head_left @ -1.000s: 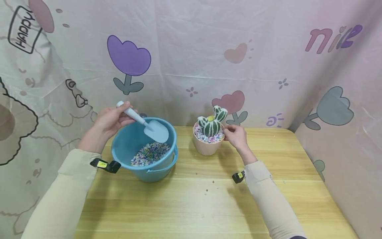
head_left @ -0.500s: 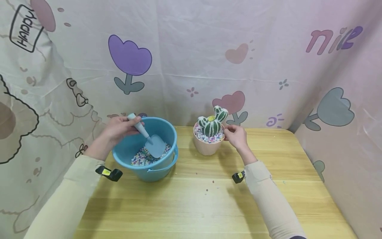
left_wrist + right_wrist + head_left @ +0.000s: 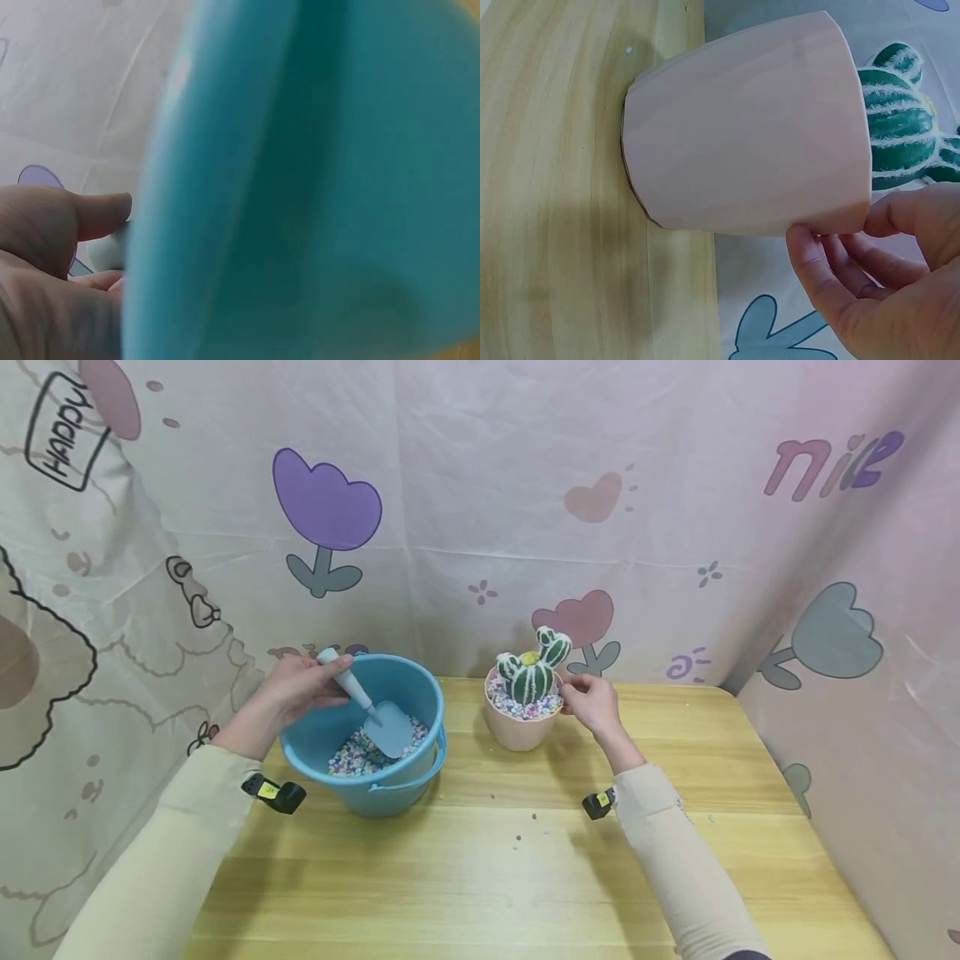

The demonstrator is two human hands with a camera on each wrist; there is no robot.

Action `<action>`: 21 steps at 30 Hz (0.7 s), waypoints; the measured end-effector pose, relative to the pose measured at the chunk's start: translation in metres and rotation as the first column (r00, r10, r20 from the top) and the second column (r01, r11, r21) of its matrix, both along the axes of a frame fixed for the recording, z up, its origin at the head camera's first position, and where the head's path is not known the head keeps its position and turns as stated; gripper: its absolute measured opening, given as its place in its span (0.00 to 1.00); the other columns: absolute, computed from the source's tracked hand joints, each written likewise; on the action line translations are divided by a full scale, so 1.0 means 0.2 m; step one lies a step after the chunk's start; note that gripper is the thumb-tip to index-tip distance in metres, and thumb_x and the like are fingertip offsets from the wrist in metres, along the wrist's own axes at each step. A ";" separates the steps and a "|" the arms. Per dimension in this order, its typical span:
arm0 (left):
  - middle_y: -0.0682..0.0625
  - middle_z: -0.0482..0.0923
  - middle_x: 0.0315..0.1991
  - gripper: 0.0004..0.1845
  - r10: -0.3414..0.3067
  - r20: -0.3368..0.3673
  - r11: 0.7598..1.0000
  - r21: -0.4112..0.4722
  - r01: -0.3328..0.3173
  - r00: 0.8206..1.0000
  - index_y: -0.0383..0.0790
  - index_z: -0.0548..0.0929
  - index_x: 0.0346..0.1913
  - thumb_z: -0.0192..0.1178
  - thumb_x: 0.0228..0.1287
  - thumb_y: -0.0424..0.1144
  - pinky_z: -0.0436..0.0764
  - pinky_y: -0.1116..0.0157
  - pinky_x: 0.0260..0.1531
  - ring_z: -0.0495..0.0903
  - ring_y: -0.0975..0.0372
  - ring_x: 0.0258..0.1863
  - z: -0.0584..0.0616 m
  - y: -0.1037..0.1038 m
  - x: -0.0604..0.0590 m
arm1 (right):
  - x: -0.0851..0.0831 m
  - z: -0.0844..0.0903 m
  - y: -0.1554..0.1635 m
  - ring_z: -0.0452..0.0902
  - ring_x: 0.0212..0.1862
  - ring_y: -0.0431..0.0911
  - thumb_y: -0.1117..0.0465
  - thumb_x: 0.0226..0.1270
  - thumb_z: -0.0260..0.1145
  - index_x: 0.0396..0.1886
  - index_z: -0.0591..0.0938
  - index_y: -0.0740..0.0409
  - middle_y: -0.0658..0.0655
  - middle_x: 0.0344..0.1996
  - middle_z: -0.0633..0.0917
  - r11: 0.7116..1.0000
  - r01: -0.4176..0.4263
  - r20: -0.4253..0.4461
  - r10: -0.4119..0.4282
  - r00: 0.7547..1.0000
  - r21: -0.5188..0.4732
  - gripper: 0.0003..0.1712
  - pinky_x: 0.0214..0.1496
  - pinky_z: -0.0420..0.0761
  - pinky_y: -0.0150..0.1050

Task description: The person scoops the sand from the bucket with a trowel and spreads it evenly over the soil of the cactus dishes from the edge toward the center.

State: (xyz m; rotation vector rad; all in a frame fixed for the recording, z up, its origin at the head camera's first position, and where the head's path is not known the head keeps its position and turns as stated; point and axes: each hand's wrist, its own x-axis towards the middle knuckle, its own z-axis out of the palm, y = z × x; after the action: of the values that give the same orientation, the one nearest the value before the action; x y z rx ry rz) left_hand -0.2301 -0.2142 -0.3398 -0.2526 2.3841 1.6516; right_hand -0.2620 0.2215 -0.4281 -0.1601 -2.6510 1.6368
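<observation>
My left hand (image 3: 303, 685) holds a pale blue toy shovel (image 3: 388, 731) by its handle over the blue bucket (image 3: 300, 747). The shovel's blade points down inside the bucket, right at the multicoloured pebbles (image 3: 352, 756). In the left wrist view the bucket wall (image 3: 360, 165) hides most of the shovel. My right hand (image 3: 595, 702) pinches the rim of a pink flowerpot (image 3: 521, 732), thumb at the top edge and fingers against the outside. A green cactus (image 3: 532, 683) with white stripes stands in the pot, among pebbles like those in the bucket.
Both containers stand on a wooden table (image 3: 480, 893) near its back edge. A few loose pebbles (image 3: 518, 837) lie on the wood in front of the pot. A printed curtain (image 3: 465, 485) hangs close behind and at both sides.
The left hand has lowered and tilted the shovel, so its blade has dropped from the bucket's rim level down to the pebbles. The right hand and flowerpot have stayed put.
</observation>
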 end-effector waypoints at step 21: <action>0.33 0.90 0.33 0.36 -0.141 -0.066 0.881 -0.463 0.096 0.988 0.18 0.84 0.47 0.50 0.84 0.57 0.94 0.54 0.36 0.93 0.51 0.30 0.14 -0.05 0.04 | -0.02 0.32 0.02 0.79 0.64 0.63 0.48 0.84 0.57 0.66 0.81 0.64 0.67 0.61 0.85 0.983 0.049 -0.300 0.006 0.954 0.178 0.26 0.70 0.79 0.61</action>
State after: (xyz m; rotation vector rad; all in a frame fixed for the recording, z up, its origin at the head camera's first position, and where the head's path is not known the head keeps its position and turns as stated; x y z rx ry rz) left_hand -0.2220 -0.2241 -0.3123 -0.0995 2.7774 1.0467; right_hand -0.2668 0.2249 -0.3649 0.0596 -2.5347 1.2803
